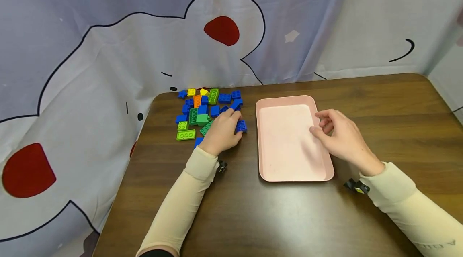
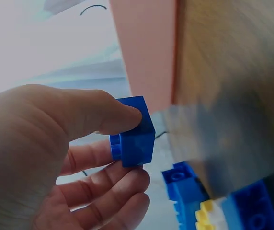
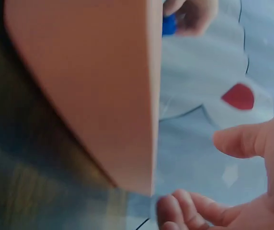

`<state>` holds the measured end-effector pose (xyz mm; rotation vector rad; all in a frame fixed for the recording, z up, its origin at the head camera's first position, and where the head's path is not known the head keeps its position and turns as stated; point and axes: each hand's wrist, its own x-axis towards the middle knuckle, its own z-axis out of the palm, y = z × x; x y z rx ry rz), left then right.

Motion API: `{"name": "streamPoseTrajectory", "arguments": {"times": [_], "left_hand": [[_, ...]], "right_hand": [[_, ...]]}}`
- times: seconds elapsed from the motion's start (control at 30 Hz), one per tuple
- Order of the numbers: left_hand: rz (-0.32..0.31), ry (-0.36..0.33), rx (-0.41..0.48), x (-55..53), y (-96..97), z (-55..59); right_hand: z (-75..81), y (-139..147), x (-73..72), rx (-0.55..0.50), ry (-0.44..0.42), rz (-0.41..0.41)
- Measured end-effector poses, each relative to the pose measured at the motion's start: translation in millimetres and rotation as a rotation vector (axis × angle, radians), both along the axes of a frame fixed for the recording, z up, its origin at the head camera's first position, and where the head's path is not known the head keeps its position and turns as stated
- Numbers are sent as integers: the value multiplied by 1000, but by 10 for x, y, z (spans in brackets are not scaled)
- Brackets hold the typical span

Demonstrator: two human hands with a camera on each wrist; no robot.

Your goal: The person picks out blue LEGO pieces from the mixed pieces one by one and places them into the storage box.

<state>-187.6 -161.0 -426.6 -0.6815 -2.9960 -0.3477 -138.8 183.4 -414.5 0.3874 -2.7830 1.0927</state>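
Observation:
My left hand (image 1: pixel 223 131) is at the right side of a cluster of toy bricks. In the left wrist view, its thumb and fingers pinch a blue toy brick (image 2: pixel 139 139), whose studs face the palm. That same brick shows partly past the fingers in the head view. Near the right rim of a shallow pink tray (image 1: pixel 285 140) is my right hand (image 1: pixel 340 134), thumb and fingers apart with nothing between them. The right wrist view shows this hand (image 3: pixel 237 187) beside the tray's wall (image 3: pixel 89 86).
Loose bricks spread over the table's back left: a lime brick (image 1: pixel 186 135), an orange brick (image 1: pixel 197 101), a yellow brick (image 1: pixel 191 92), a dark green brick (image 1: pixel 193 116) and several blue ones. A printed curtain (image 1: pixel 152 48) hangs behind the wooden table (image 1: pixel 231 217).

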Motion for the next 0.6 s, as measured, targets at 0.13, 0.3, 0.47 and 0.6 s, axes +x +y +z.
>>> {"name": "streamPoseTrajectory", "arguments": {"times": [0.13,0.3,0.47,0.6], "left_hand": [[-8,28,64,53,45,66],[-57,35,84,124,164,130],[-94,45,63,163,331,153],[-129,66,40,181,477,146]], "right_hand": [[-95,207,-196,43,-216,-47],[-243,299,-371,44,-426,28],[-354,290,-425,65,-403,99],[-402,275,-429,74,-359,134]]}}
